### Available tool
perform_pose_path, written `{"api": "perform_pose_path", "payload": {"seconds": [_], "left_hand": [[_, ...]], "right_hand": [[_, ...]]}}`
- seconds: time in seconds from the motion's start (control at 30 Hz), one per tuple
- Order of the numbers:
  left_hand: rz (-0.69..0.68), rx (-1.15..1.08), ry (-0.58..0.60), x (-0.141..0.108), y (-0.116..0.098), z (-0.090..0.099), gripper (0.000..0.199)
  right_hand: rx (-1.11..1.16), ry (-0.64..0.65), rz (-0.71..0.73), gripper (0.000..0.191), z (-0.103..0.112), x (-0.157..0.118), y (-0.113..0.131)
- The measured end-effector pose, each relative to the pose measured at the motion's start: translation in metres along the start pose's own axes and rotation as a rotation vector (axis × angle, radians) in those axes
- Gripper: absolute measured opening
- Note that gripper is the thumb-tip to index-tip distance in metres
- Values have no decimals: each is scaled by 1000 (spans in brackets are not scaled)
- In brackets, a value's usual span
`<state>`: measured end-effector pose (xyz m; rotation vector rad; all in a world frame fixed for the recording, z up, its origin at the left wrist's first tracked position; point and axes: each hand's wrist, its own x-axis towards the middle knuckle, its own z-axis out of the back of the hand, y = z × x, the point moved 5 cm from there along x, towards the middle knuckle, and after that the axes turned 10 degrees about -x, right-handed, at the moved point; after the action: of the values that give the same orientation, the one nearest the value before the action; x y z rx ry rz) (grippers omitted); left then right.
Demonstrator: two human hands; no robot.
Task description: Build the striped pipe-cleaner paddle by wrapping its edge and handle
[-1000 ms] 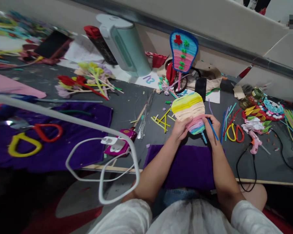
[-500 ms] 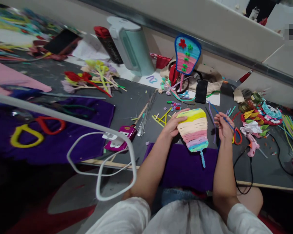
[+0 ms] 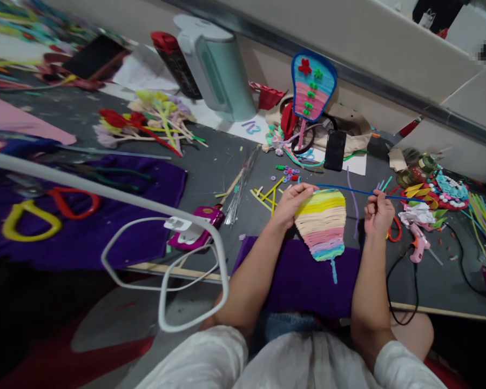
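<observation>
My left hand [image 3: 292, 205] is closed on the upper left corner of a striped fan [image 3: 322, 219], yellow, cream, pink and blue, with a short blue handle pointing down. The left fingertips also pinch one end of a blue pipe cleaner [image 3: 350, 189] at the fan's top edge. My right hand [image 3: 378, 213] pinches the same pipe cleaner further right, and its free end sticks out past the fingers. The strip runs nearly level between both hands. Below the fan lies a purple cloth [image 3: 308, 281].
A finished-looking fan with blue rim [image 3: 314, 86] stands at the back beside a teal kettle [image 3: 222, 75]. At right lie a pink glue gun [image 3: 419, 243] and its cord. A white looped tube [image 3: 105, 192] crosses the left foreground. Scissors [image 3: 32, 220] rest at far left.
The blue pipe cleaner has swung from a slant in my right hand to nearly level, its left end now in my left fingers. The fan has tipped and lowered slightly.
</observation>
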<state>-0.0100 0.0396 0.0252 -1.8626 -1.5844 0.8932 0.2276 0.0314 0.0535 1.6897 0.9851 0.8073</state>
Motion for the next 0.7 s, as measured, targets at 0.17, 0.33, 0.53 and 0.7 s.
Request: {"api": "perform_pose_path", "payload": {"seconds": [0.17,0.33,0.53,0.7], "left_hand": [[-1,-6,-24,1,-1,2,33],[7,-32,-46,3,0,4,35],[17,-25,-64,7,1,6,37],[24,-18,-98,11,1,9,40]], "right_hand": [[-28,23,-2,29,-1,0,1],[-60,65,14,28,-2,1,2],[-96,109,34,30,-3,4,8],[-134,145,49,30,-5,7,13]]}}
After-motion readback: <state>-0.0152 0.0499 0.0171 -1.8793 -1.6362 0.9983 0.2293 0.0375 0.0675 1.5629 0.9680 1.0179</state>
